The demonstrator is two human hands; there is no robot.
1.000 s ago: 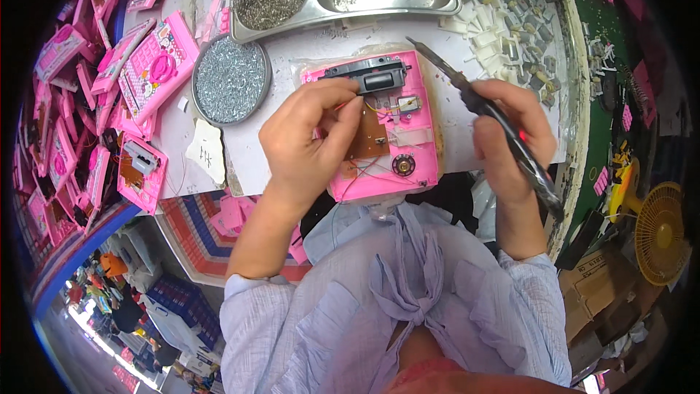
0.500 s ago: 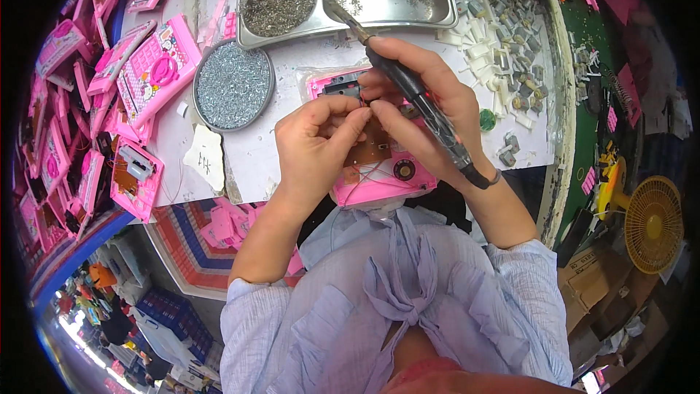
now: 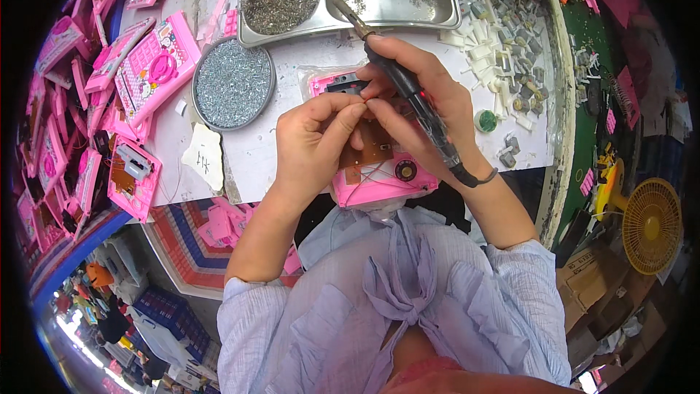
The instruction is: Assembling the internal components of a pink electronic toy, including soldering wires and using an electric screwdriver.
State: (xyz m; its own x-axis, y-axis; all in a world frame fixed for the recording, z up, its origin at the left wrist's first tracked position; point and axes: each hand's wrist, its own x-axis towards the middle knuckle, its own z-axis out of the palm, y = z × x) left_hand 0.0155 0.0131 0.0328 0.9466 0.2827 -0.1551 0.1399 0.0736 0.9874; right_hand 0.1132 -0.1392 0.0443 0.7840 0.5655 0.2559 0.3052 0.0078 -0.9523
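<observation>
A black electric screwdriver (image 3: 439, 131) with a wrist cord lies across my right hand (image 3: 456, 98). That hand is closed round it, the metal tip pointing up and away to the left. My left hand (image 3: 306, 146) is closed in a pinch, its fingertips meeting those of my right hand; whatever small thing they hold is hidden. Beneath both hands lies an opened pink toy housing (image 3: 379, 195), partly covered by them. Inside it show a brown circuit board (image 3: 375, 147), a round black speaker (image 3: 405, 169), thin wires and a dark grey part (image 3: 341, 83) at the far end.
A steel tray (image 3: 350, 31) with small metal parts stands beyond. A round dish (image 3: 233, 84) of screws sits left, near pink toy shells (image 3: 149, 73). Small grey motors (image 3: 508, 147) and white plastic parts (image 3: 485, 69) lie right. A yellow fan (image 3: 651, 226) stands far right.
My left fingers and right fingertips have shifted slightly, drawing together above the housing. The screwdriver stays in my right hand, almost in the same place.
</observation>
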